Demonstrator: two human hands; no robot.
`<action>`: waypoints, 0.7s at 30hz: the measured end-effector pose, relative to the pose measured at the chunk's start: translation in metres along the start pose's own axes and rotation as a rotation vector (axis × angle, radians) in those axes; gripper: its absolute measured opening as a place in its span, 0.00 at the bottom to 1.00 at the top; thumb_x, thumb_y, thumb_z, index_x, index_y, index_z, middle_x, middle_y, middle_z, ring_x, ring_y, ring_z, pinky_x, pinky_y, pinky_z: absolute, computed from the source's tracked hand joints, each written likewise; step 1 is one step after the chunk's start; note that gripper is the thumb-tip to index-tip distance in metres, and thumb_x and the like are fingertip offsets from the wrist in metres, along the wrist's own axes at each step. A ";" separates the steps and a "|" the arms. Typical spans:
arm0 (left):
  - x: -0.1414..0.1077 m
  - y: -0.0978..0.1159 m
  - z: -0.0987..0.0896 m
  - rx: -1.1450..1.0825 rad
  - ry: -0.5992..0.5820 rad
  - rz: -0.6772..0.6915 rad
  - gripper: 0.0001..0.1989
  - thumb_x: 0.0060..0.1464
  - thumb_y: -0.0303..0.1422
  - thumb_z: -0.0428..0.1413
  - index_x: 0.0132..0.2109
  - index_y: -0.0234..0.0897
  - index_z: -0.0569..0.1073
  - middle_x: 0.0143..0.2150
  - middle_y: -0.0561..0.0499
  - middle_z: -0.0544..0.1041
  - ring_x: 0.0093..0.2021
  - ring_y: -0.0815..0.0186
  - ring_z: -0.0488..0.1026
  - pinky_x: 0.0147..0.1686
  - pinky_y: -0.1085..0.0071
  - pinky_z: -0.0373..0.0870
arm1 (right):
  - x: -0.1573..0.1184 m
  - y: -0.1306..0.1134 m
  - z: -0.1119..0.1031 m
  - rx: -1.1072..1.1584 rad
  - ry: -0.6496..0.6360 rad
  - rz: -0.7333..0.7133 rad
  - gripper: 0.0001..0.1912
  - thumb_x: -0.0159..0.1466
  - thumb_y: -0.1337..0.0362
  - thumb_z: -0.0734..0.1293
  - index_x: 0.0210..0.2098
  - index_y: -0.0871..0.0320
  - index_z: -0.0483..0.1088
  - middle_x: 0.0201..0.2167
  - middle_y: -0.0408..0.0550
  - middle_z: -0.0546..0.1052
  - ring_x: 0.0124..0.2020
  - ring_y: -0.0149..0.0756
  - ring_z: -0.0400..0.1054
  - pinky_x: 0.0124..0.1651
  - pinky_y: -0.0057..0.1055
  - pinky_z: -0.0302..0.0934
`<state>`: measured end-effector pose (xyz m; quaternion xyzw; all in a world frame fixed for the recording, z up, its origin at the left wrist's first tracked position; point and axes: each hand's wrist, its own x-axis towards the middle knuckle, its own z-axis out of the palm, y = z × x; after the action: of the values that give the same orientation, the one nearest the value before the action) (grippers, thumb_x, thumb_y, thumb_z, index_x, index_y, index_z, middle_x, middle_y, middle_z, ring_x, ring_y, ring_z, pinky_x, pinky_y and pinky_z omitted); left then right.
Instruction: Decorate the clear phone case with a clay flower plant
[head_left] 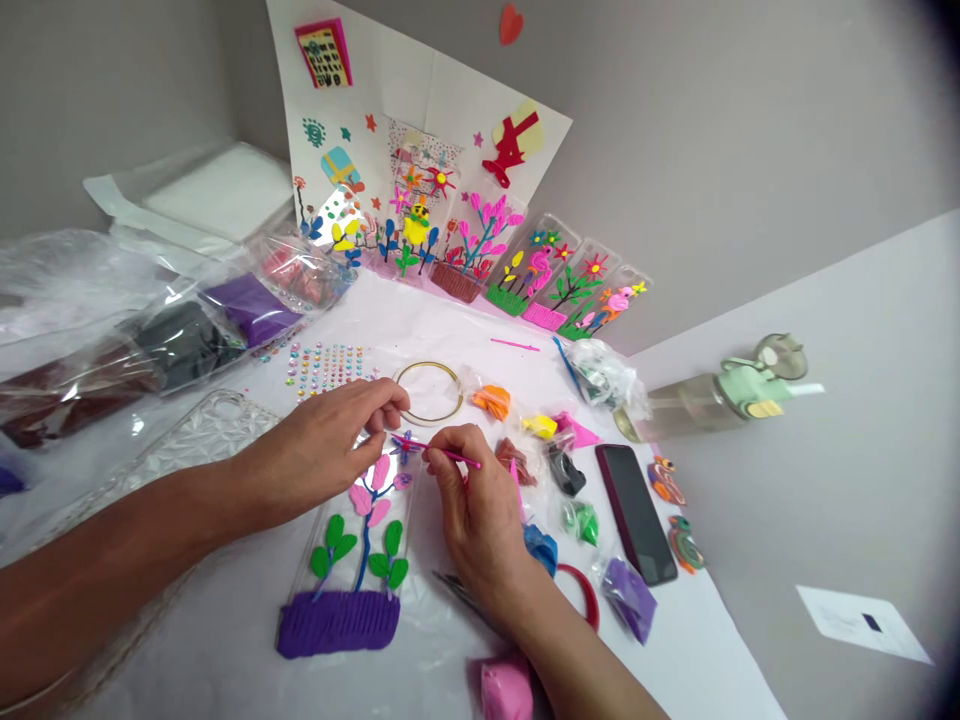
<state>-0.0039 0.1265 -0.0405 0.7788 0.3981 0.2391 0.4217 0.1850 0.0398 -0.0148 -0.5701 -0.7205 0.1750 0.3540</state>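
Note:
A clear phone case [345, 555] lies on the white table, decorated with a purple clay base [339, 622], green leaves [328, 545], pink petals [361, 499] and a small blue flower [406, 447] at its top. My right hand [480, 500] pinches a thin pink tool [459, 458], its tip by the blue flower. Over the upper left of the case is my left hand [330, 435], fingers curled and slightly apart, with nothing visible between them.
Clay packets, orange [491, 401] and purple [630, 598] among them, lie to the right with a phone [637, 512], scissors [581, 595] and a bottle [697, 405]. A gold ring [430, 364] and gem stickers [328, 368] lie beyond my hands. Decorated cases [525, 262] stand behind.

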 end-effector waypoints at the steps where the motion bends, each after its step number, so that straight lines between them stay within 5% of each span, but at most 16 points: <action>1: 0.000 0.000 0.000 -0.002 0.000 -0.002 0.16 0.55 0.33 0.50 0.49 0.41 0.73 0.42 0.49 0.79 0.42 0.58 0.77 0.43 0.60 0.70 | 0.000 0.000 0.000 -0.006 -0.004 -0.004 0.08 0.76 0.70 0.60 0.41 0.54 0.67 0.35 0.44 0.77 0.36 0.34 0.72 0.40 0.28 0.64; 17: 0.000 -0.006 0.003 -0.001 0.006 0.010 0.16 0.53 0.32 0.50 0.48 0.42 0.74 0.42 0.50 0.79 0.41 0.58 0.75 0.44 0.60 0.70 | -0.002 0.008 0.004 -0.159 -0.057 -0.172 0.11 0.76 0.74 0.56 0.42 0.56 0.67 0.34 0.47 0.74 0.34 0.36 0.68 0.37 0.29 0.61; 21: 0.000 -0.007 0.003 -0.003 0.005 0.015 0.17 0.53 0.32 0.50 0.49 0.42 0.74 0.43 0.51 0.79 0.42 0.59 0.76 0.44 0.60 0.70 | -0.002 0.007 0.003 0.004 -0.033 -0.064 0.09 0.76 0.72 0.60 0.42 0.56 0.69 0.35 0.46 0.75 0.36 0.35 0.70 0.40 0.29 0.63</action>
<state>-0.0050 0.1275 -0.0478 0.7807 0.3928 0.2447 0.4200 0.1882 0.0409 -0.0219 -0.5433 -0.7437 0.1742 0.3485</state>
